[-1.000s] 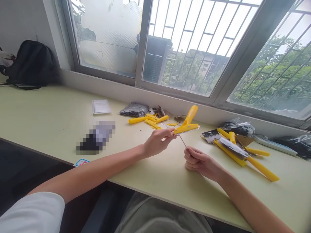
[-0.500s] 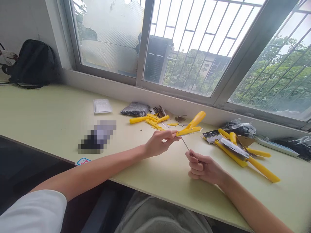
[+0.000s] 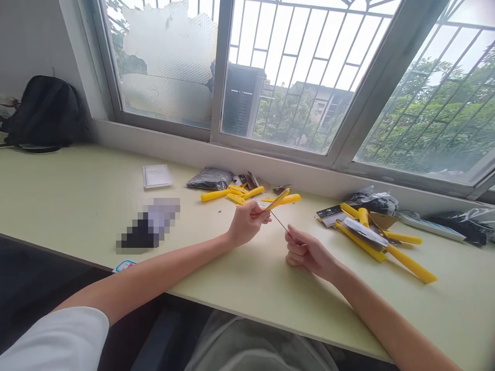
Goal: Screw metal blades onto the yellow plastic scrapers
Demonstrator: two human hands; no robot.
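Yellow scraper point(image 3: 281, 199) held just above the table point(image 3: 77, 206), near the window sill, tilted, its handle pointing right. Left hand point(image 3: 246, 224) pinches it at the blade end, fingers closed on it, forearm stretched across the table from the lower left. Right hand point(image 3: 305, 251) sits just right of it and lower, curled into a loose fist around a thin metal rod point(image 3: 279, 223); the rod runs up and left from the fist to the scraper's underside. Whether its tip touches the scraper, I cannot tell. Right forearm comes in from the lower right, wrist close to the table top.

Behind the left hand: a loose heap of yellow parts point(image 3: 232, 194), at least one long handle and several short pieces, count unclear. A black bag point(image 3: 210, 178) lies just left of that heap, full and closed; contents not visible. A white packet point(image 3: 157, 175) lies further left, flat.

To the right, well apart from the hands: a pile of scrapers point(image 3: 381, 241), three or four long yellow handles crossing, with a card point(image 3: 330, 214) at its left edge and a dark plastic bag point(image 3: 373, 201) behind it.

Far left corner: one black backpack point(image 3: 44, 114) against the wall.
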